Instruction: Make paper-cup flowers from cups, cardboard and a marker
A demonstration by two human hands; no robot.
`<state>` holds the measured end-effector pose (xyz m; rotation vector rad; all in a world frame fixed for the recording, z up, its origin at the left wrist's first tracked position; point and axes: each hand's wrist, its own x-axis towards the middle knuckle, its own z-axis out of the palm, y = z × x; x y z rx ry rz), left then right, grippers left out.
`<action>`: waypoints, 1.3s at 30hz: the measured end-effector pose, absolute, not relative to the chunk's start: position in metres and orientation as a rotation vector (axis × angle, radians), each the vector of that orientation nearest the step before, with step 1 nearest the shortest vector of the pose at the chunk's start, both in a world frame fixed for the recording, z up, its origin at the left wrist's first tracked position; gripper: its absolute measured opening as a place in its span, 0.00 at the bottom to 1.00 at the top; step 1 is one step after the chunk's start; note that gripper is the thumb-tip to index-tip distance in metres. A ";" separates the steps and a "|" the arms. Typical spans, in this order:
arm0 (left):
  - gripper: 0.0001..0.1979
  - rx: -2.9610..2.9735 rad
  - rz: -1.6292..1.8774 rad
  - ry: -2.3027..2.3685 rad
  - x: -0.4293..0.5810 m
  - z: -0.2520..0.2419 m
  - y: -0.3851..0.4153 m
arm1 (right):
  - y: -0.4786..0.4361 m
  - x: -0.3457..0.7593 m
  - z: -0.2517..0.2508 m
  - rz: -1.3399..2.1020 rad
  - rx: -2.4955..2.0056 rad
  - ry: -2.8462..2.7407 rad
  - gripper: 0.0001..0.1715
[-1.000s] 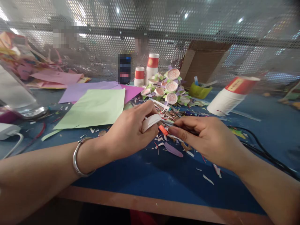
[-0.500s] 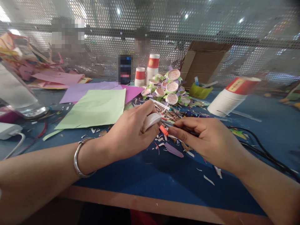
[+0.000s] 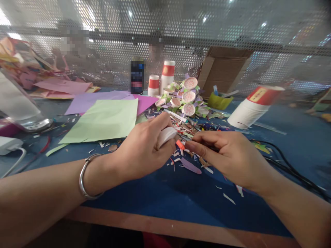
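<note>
My left hand [image 3: 147, 148], with a silver bangle at the wrist, is closed around a white curved paper piece [image 3: 167, 135] that looks like a paper cup bottom. My right hand [image 3: 222, 151] pinches a thin tool with a grey blade [image 3: 184, 137]; the fingers cover most of it, and its exact kind does not show. The blade's tip points at the white piece, close to its edge. Just below the blade is an orange cap-like piece [image 3: 180, 144]. Paper scraps and a purple paper strip [image 3: 190, 165] lie under my hands.
Behind my hands stands a pile of decorated cup bottoms [image 3: 189, 96]. Green paper [image 3: 103, 120] lies left over purple sheets. Upright paper cups [image 3: 153, 85], a phone [image 3: 137, 77] and a yellow-green container [image 3: 219, 101] stand farther back. A tilted cup stack [image 3: 248, 112] and black cables [image 3: 281, 158] are right.
The view has shifted very slightly. Both hands keep nearly the same pose, still holding the white piece and the thin tool.
</note>
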<state>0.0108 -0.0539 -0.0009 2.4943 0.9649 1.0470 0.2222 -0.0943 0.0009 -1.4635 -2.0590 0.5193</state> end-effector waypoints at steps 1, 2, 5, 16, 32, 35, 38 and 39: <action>0.05 2.470 1.039 0.961 0.011 0.000 -0.055 | -0.095 0.222 0.001 0.509 -1.458 -2.060 0.25; 0.05 2.438 1.025 0.957 0.011 0.001 -0.055 | -0.095 0.222 0.001 0.508 -1.454 -2.057 0.25; 0.06 2.272 0.950 0.953 0.010 0.001 -0.053 | -0.095 0.222 0.001 0.504 -1.462 -2.048 0.24; 0.10 1.655 0.787 0.829 0.011 -0.004 -0.043 | -0.092 0.225 0.001 0.506 -1.483 -2.036 0.25; 0.08 1.759 0.554 0.768 0.013 -0.007 -0.047 | -0.086 0.224 -0.002 0.815 -1.365 -1.887 0.22; 0.10 1.676 0.557 0.730 0.013 -0.009 -0.047 | -0.086 0.224 -0.001 0.886 -1.337 -1.867 0.22; 0.10 1.547 0.549 0.672 0.013 -0.009 -0.046 | -0.086 0.225 0.000 0.914 -1.336 -1.842 0.21; 0.10 1.513 0.536 0.658 0.013 -0.008 -0.046 | -0.086 0.226 0.000 0.920 -1.341 -1.831 0.21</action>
